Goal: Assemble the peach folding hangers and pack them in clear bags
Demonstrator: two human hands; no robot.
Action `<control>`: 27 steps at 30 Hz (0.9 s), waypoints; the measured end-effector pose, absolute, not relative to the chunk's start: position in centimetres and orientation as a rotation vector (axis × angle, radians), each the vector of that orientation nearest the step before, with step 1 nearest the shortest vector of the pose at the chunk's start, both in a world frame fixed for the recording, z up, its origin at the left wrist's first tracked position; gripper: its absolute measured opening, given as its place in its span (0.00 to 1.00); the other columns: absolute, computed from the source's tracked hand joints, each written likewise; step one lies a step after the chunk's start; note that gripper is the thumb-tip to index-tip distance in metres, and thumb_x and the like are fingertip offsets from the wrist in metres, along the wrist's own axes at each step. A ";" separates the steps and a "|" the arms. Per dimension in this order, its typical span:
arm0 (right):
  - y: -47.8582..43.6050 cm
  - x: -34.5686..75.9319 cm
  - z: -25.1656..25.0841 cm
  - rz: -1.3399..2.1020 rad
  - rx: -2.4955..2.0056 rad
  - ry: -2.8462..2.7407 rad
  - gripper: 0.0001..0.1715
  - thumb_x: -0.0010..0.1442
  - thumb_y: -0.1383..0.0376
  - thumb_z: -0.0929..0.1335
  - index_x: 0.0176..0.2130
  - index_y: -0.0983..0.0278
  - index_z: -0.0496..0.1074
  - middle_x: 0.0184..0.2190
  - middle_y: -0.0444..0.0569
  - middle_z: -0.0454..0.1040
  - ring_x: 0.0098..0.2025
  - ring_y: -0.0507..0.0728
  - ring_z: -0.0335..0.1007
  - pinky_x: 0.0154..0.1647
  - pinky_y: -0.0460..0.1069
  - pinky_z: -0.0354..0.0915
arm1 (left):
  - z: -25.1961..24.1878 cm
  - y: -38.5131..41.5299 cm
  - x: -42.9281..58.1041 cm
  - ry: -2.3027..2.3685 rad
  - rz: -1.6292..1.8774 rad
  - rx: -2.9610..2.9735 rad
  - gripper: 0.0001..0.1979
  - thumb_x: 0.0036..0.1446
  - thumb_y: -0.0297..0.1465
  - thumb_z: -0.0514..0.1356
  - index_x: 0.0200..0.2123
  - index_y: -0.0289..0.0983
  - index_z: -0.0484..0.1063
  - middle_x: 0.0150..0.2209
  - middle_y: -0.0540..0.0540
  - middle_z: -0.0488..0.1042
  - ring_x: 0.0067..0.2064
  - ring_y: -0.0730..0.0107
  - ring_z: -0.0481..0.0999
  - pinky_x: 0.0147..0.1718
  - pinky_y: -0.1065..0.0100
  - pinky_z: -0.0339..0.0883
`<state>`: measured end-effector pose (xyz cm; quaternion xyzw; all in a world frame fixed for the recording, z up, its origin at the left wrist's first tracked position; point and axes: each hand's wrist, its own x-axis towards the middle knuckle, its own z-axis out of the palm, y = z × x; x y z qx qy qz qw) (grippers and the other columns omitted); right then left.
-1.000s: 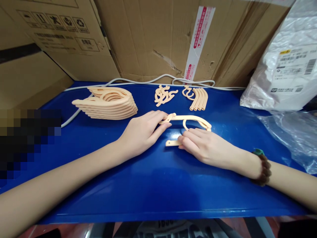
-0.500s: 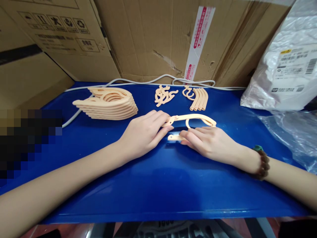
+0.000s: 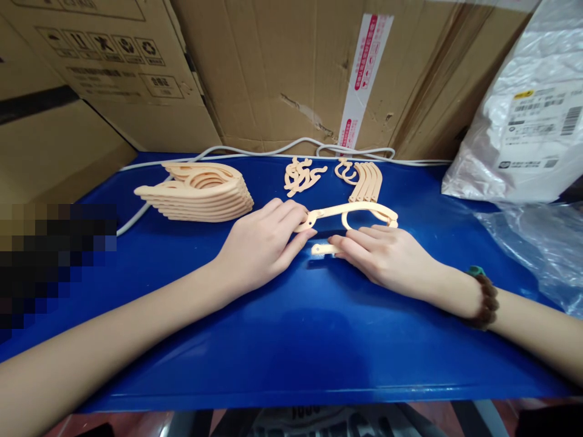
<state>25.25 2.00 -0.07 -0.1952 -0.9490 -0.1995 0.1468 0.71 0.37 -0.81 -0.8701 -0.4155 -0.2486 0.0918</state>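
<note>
The workpiece, a cream-peach plastic frame [image 3: 350, 209], is located between the two hands, above the middle of the blue table [image 3: 282, 352]. Its upper bar is slender and smooth, bowed gently upward, and runs from the left fingertips to a jointed end on the right, where a second strip meets it from beneath. A curved hook [image 3: 345, 220] of the same colour hangs below the bar, its lower part hidden by the right hand [image 3: 387, 261]. At the left end is a rounded tab with a small dark hole.

The left hand [image 3: 268, 237] pinches this tabbed end between thumb and fingers. The right hand grasps a lower bar [image 3: 324, 249], whose exposed end is straight, flat and rounded, with a small round hole. Whether this bar joins the frame behind the fingers cannot be determined.

Matching parts lie towards the rear: a neat stack of nested hangers [image 3: 204, 197] at left, a loose pile of small hooks [image 3: 301, 177] in the centre, and, just right of it, more hooks [image 3: 347, 172] beside a row of curved bars [image 3: 368, 181], laid side by side.
</note>
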 end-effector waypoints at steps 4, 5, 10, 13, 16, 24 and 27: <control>2.3 25.4 -0.1 -0.590 -0.580 -2.725 0.16 0.73 0.64 0.60 0.45 0.67 0.74 0.27 0.45 0.73 0.27 0.53 0.65 0.32 0.49 0.55 | -0.4 0.2 0.8 -1.294 -0.718 -2.520 0.13 0.70 0.33 0.52 0.34 0.35 0.69 0.34 0.47 0.75 0.37 0.63 0.72 0.31 0.65 0.59; 2.4 25.5 -0.2 -0.593 -0.589 -2.721 0.16 0.73 0.64 0.60 0.45 0.67 0.74 0.27 0.45 0.73 0.27 0.53 0.64 0.32 0.49 0.55 | -0.4 0.1 0.9 -1.311 -0.705 -2.525 0.13 0.69 0.33 0.52 0.32 0.35 0.69 0.31 0.47 0.74 0.36 0.64 0.72 0.29 0.65 0.57; 2.7 25.7 -0.2 -0.568 -0.619 -2.704 0.15 0.73 0.63 0.60 0.46 0.66 0.74 0.30 0.46 0.75 0.28 0.53 0.65 0.33 0.49 0.56 | -0.1 -0.3 1.2 -1.439 -0.617 -2.630 0.13 0.66 0.34 0.50 0.35 0.37 0.71 0.29 0.49 0.74 0.30 0.68 0.73 0.24 0.67 0.52; 2.8 25.6 -0.1 -0.561 -0.644 -2.697 0.16 0.73 0.62 0.61 0.46 0.66 0.74 0.30 0.46 0.76 0.29 0.53 0.67 0.33 0.49 0.56 | 0.0 -0.5 1.3 -1.484 -0.548 -2.718 0.14 0.66 0.35 0.49 0.39 0.38 0.73 0.31 0.50 0.76 0.33 0.67 0.75 0.25 0.68 0.52; 2.7 25.6 -0.1 -0.565 -0.649 -2.693 0.16 0.73 0.62 0.60 0.46 0.65 0.75 0.30 0.45 0.76 0.29 0.53 0.67 0.33 0.49 0.56 | 0.2 -0.6 1.4 -1.558 -0.525 -2.795 0.15 0.65 0.35 0.48 0.39 0.38 0.73 0.32 0.50 0.75 0.33 0.68 0.75 0.27 0.68 0.53; 2.5 25.5 0.1 -0.569 -0.604 -2.660 0.16 0.73 0.62 0.61 0.45 0.66 0.75 0.29 0.45 0.75 0.26 0.52 0.63 0.31 0.49 0.54 | 0.3 -0.4 1.2 -1.655 -0.632 -2.982 0.13 0.65 0.36 0.49 0.37 0.40 0.72 0.30 0.53 0.74 0.31 0.71 0.72 0.28 0.68 0.54; 2.4 25.5 0.2 -0.598 -0.619 -2.643 0.16 0.73 0.62 0.61 0.44 0.65 0.76 0.27 0.44 0.74 0.26 0.52 0.62 0.30 0.49 0.54 | 0.4 -0.4 1.1 -1.680 -0.675 -2.996 0.12 0.66 0.37 0.50 0.38 0.41 0.72 0.26 0.55 0.72 0.28 0.71 0.70 0.26 0.69 0.52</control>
